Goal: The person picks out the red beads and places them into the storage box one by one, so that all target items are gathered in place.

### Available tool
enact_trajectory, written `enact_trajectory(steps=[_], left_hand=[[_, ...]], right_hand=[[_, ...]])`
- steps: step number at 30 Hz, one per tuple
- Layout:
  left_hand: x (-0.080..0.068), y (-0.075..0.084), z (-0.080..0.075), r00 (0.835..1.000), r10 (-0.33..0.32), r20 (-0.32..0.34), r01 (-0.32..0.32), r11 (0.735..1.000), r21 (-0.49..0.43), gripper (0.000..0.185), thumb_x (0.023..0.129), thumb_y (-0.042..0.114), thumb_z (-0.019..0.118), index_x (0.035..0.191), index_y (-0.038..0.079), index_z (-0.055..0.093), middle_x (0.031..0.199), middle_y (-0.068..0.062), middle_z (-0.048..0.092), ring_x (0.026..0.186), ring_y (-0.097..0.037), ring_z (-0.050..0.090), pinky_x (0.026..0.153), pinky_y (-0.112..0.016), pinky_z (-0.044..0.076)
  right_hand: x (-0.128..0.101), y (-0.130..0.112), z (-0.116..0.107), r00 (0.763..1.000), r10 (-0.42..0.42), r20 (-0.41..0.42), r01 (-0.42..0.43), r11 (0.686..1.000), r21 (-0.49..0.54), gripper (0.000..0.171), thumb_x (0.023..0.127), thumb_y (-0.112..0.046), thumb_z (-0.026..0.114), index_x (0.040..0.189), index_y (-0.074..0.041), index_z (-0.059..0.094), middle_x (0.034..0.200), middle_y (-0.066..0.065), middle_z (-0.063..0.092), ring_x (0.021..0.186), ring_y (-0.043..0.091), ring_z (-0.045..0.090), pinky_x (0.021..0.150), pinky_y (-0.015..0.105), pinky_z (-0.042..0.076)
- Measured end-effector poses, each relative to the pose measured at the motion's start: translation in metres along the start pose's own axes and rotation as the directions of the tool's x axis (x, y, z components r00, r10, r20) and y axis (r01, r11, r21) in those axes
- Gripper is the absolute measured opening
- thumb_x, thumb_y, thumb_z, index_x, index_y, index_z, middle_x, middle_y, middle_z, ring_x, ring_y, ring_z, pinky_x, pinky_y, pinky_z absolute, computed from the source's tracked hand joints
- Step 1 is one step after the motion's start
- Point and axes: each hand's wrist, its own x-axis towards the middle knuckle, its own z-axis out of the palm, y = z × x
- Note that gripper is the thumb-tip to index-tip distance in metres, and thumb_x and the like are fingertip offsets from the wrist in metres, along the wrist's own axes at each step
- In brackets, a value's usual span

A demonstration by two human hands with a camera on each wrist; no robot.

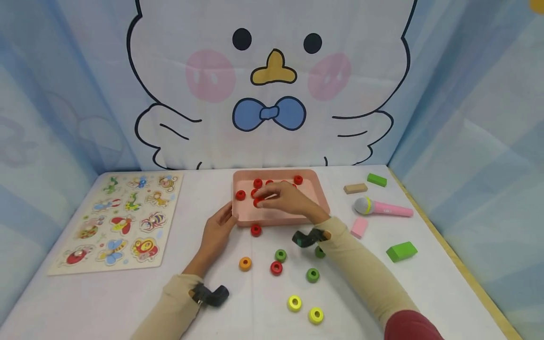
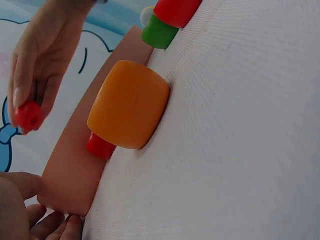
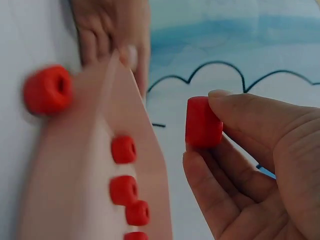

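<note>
My right hand (image 1: 282,198) is over the pink tray (image 1: 313,190), pinching a red bead (image 3: 202,122) between thumb and fingertips. The bead is short, barrel-shaped, with a hole through it. At the tray's near left corner, my left hand (image 1: 217,231) grips the wall, thumb at the rim and the other fingers low on the outside. Inside the tray lie several red beads (image 1: 240,195), some partly hidden behind the right hand. One more red bead (image 1: 256,230) sits on the table just in front of the tray.
Nearer on the white table are an orange bead (image 1: 245,264), a red bead (image 1: 276,268), green beads (image 1: 312,275) and yellow beads (image 1: 316,315). A wooden insect puzzle board (image 1: 167,222) lies left. To the right lie a pink toy microphone (image 1: 391,209) and several blocks (image 1: 401,251).
</note>
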Motion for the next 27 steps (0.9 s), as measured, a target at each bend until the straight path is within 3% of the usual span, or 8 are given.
enact_trajectory(steps=[5,10,14,19,27], left_hand=[[0.0,-0.004,0.001,1.0,0.014,-0.018,-0.015,0.999,-0.033,0.052,0.099,0.019,0.059,0.148,0.008,0.045,0.148,-0.01,0.046,0.133,-0.023,0.046,0.106,-0.032,0.041],[-0.001,-0.008,0.007,1.0,0.003,-0.024,-0.004,0.999,-0.043,0.051,0.098,0.018,0.061,0.146,0.008,0.047,0.146,-0.01,0.048,0.132,-0.022,0.047,0.104,-0.031,0.043],[-0.003,-0.008,0.01,1.0,0.002,-0.01,-0.002,0.999,-0.035,0.052,0.098,0.02,0.061,0.147,0.009,0.047,0.146,-0.009,0.048,0.132,-0.022,0.047,0.104,-0.032,0.043],[-0.004,-0.005,0.008,1.0,0.03,-0.008,-0.03,1.0,0.005,0.051,0.099,0.02,0.06,0.147,0.009,0.047,0.146,-0.009,0.049,0.131,-0.022,0.048,0.103,-0.032,0.044],[0.002,-0.006,-0.002,0.998,0.051,-0.021,-0.051,0.999,-0.005,0.051,0.098,0.018,0.059,0.147,0.008,0.046,0.145,-0.01,0.049,0.131,-0.021,0.049,0.103,-0.032,0.044]], right_hand=[[0.057,0.004,-0.013,0.994,0.108,-0.016,-0.107,0.994,0.025,0.035,0.094,-0.023,0.069,0.126,-0.009,0.067,0.108,-0.001,0.068,0.1,0.02,0.059,0.089,0.034,0.054],[0.091,0.022,-0.008,0.986,0.154,-0.068,-0.156,0.987,-0.024,0.029,0.094,-0.02,0.069,0.121,-0.01,0.07,0.108,0.001,0.068,0.099,0.018,0.059,0.093,0.03,0.051],[0.103,0.037,0.003,0.98,0.185,-0.076,-0.19,0.979,-0.069,0.028,0.093,-0.02,0.07,0.12,-0.013,0.07,0.11,0.002,0.066,0.099,0.019,0.058,0.089,0.026,0.052],[0.107,0.043,0.015,0.975,0.222,-0.012,-0.222,0.972,-0.074,0.036,0.093,-0.023,0.068,0.128,-0.017,0.066,0.122,0.003,0.06,0.106,0.021,0.054,0.088,0.03,0.054],[0.119,0.039,0.026,0.992,0.128,0.0,-0.124,0.961,-0.246,0.037,0.095,-0.026,0.064,0.131,-0.017,0.064,0.119,0.0,0.059,0.102,0.017,0.053,0.091,0.026,0.051]])
